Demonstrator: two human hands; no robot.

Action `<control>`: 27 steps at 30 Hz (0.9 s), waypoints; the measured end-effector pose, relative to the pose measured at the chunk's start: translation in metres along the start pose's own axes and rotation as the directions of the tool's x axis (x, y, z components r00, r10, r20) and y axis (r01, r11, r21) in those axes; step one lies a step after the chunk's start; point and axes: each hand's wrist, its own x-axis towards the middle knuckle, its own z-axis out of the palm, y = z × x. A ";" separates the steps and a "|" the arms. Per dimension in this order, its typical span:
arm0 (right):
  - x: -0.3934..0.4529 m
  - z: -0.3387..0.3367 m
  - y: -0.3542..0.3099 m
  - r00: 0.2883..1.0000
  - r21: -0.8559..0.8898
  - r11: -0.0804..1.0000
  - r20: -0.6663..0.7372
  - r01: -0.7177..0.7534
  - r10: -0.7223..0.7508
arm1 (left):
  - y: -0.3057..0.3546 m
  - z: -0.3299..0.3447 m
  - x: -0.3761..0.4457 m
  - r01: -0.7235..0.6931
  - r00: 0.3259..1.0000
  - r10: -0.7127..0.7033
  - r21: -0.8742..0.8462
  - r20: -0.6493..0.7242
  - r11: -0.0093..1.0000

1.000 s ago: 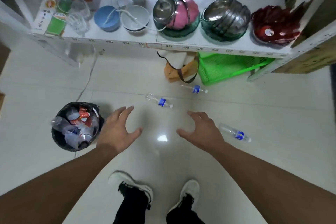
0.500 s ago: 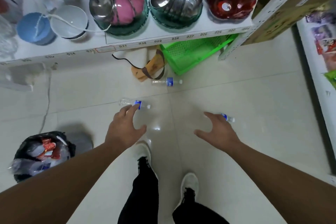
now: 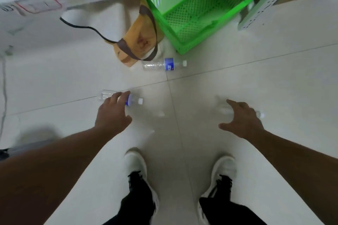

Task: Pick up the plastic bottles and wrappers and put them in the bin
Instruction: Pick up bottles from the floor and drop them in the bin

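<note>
Head view shows my left hand (image 3: 111, 115) spread loose over a clear bottle (image 3: 128, 99) lying on the floor tiles (image 3: 54, 82). Farther off, a second bottle (image 3: 164, 64) lies by the green basket (image 3: 192, 16); my right hand (image 3: 241, 120), fingers relaxed, covers a third bottle (image 3: 259, 114)

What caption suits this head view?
Both hands, left hand and right hand, reach for plastic bottles on the floor.
</note>
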 end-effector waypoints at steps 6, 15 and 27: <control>0.096 0.064 0.043 0.999 -0.245 0.969 -0.036 0.011 -0.021 | -0.037 0.092 0.085 -0.041 0.997 0.056 0.238 -0.053 0.970; 0.137 0.099 0.039 0.978 -0.428 0.892 -0.078 0.144 -0.196 | -0.046 0.127 0.104 -0.115 0.979 0.177 0.437 -0.104 0.892; -0.023 -0.057 -0.071 0.944 -0.287 0.919 -0.113 0.269 -0.311 | 0.093 -0.075 -0.007 -0.171 0.974 0.203 0.255 -0.104 0.952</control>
